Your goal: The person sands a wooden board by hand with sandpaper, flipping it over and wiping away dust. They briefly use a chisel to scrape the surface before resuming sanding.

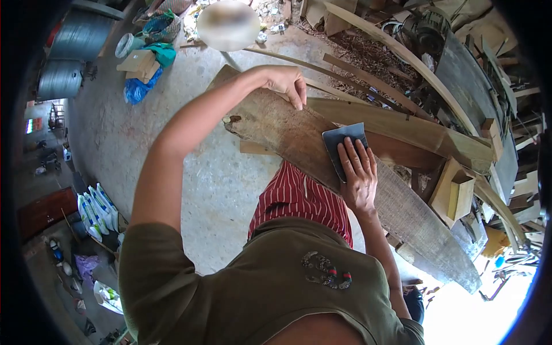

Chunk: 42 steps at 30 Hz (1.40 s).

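Note:
A long, rough brown wooden plank [402, 195] lies diagonally in front of my body, with a dark knot hole near its left end. My right hand [359, 169] presses a dark grey sheet of sandpaper [336, 141] against the plank's face, its fingers laid along the sheet. Over the plank's far edge, my left hand [287, 83] hangs with bent wrist, fingertips pinched together and pointing down. Whether those fingertips hold anything is too small to see; they are at or just above the edge.
More boards [391, 123] lie just beyond the plank, with scrap wood, shavings and a motor [431, 31] at the upper right. Cardboard boxes [140, 64] and a blue bag [138, 89] sit on the concrete floor [213, 190]. Another person appears at the top, blurred.

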Tool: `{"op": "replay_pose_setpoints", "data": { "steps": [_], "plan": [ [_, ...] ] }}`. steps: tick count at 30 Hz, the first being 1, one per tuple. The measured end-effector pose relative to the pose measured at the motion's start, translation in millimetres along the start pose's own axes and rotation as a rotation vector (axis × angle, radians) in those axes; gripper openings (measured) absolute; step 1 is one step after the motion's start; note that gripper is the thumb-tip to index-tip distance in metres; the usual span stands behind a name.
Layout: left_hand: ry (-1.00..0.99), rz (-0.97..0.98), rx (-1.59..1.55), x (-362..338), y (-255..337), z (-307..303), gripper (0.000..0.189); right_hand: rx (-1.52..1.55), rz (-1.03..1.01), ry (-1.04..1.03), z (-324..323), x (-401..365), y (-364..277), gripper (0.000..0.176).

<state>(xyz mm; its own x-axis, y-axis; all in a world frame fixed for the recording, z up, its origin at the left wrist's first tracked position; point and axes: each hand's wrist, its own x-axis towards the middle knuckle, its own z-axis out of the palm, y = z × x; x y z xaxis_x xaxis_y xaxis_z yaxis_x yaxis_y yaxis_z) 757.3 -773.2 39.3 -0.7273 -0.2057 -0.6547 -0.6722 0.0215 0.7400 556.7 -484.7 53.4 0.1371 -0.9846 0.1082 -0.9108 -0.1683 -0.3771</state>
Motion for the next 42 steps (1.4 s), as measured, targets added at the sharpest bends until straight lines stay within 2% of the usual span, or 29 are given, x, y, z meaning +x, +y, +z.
{"op": "replay_pose_setpoints", "data": {
  "steps": [1, 2, 4, 6, 8, 9, 11, 13, 15, 17, 18, 19, 20, 21, 23, 24, 26, 27, 29, 31, 33, 34, 35, 37, 40, 42],
  "plan": [
    [-0.026, 0.017, 0.153, 1.7, 12.1, -2.7, 0.021, -0.021, 0.0, -0.014, 1.2, -0.6, 1.0, 0.061],
    [-0.026, 0.025, 0.145, 4.3, 24.7, -2.7, 0.021, -0.029, -0.002, -0.021, 1.4, -0.5, 1.2, 0.061],
    [-0.088, -0.064, 0.26, 13.2, 40.3, -0.8, 0.018, -0.009, 0.013, -0.002, 2.7, 0.3, -0.9, 0.06],
    [-0.109, 0.012, 0.125, 19.0, 39.6, -1.5, 0.013, -0.013, 0.009, -0.001, 3.9, -1.3, -1.3, 0.06],
    [-0.005, 0.023, 0.511, 21.3, 44.3, -14.4, 0.025, -0.026, -0.001, 0.002, 3.6, -0.9, -0.3, 0.06],
    [-0.008, 0.024, 0.521, 22.7, 34.6, -19.6, 0.025, -0.021, 0.004, -0.007, 2.9, -1.1, -0.1, 0.062],
    [0.435, 0.159, 0.726, 18.2, -0.9, -27.8, 0.046, -0.052, -0.003, -0.01, 2.7, -1.2, 0.6, 0.068],
    [0.576, 0.115, 0.665, -8.2, -15.1, -29.1, 0.059, -0.075, -0.015, -0.018, 3.3, 2.4, 0.0, 0.075],
    [0.806, -0.003, 0.641, -47.3, -34.5, -25.8, 0.058, -0.035, -0.082, -0.063, 3.5, 17.8, -3.5, 0.07],
    [1.115, -0.077, 0.799, -77.7, -80.8, -27.2, 0.06, -0.033, -0.132, -0.112, 12.7, 47.0, -21.7, 0.063],
    [1.208, -0.174, 0.724, -97.7, -91.3, -21.9, 0.059, -0.068, -0.177, -0.123, 22.5, 65.8, -32.5, 0.062],
    [1.34, -0.181, 0.848, -112.1, -112.7, -16.1, 0.057, -0.103, -0.216, -0.137, 34.0, 85.0, -45.8, 0.061],
    [1.453, -0.253, 0.841, -122.2, -124.3, -8.0, 0.057, -0.115, -0.262, -0.173, 43.7, 105.5, -61.4, 0.064],
    [1.46, -0.298, 0.772, -133.9, -136.1, -3.5, 0.057, -0.132, -0.31, -0.211, 53.0, 127.3, -76.2, 0.067],
    [1.366, -0.277, 0.336, -139.3, -185.3, -3.5, 0.061, -0.137, -0.347, -0.161, 88.1, 164.1, -103.5, 0.065],
    [1.363, -0.276, 0.334, -135.5, -187.7, 3.7, 0.061, -0.138, -0.345, -0.164, 94.0, 173.9, -107.6, 0.065],
    [1.222, -0.267, -0.396, -125.5, -181.4, 22.3, 0.062, -0.044, -0.319, -0.257, 100.2, 188.9, -116.4, 0.063],
    [1.351, -0.081, -0.678, -117.9, -154.6, 42.4, 0.058, -0.024, -0.304, -0.336, 76.3, 182.3, -110.3, 0.06],
    [1.414, -0.043, -0.648, -108.8, -161.2, 45.4, 0.054, -0.059, -0.295, -0.205, 70.4, 147.8, -78.1, 0.06],
    [1.503, -0.018, -0.624, -100.9, -169.9, 48.8, 0.051, -0.13, -0.265, -0.221, 33.8, 100.5, -40.5, 0.06],
    [1.603, 0.103, -0.594, -93.5, -170.5, 51.6, 0.046, -0.117, -0.146, -0.229, 5.8, 57.1, -10.4, 0.066],
    [1.635, 0.093, -0.604, -91.9, -167.1, 53.8, 0.046, -0.147, -0.09, -0.232, 1.8, 44.6, -1.8, 0.068],
    [1.65, 0.135, -0.687, -88.3, -161.3, 56.4, 0.042, -0.147, -0.117, -0.238, 5.6, 43.2, -4.1, 0.068],
    [1.661, 0.18, -0.766, -87.5, -158.6, 56.9, 0.038, -0.213, -0.039, -0.143, 9.7, 42.4, -10.3, 0.07],
    [1.662, 0.085, -0.826, -84.7, -157.7, 54.6, 0.034, -0.205, -0.147, -0.065, 33.9, 95.9, -33.8, 0.073],
    [1.677, 0.363, -0.976, -78.7, -163.5, 56.8, 0.035, -0.096, -0.146, -0.084, 55.8, 126.0, -39.8, 0.073]
  ]
}}
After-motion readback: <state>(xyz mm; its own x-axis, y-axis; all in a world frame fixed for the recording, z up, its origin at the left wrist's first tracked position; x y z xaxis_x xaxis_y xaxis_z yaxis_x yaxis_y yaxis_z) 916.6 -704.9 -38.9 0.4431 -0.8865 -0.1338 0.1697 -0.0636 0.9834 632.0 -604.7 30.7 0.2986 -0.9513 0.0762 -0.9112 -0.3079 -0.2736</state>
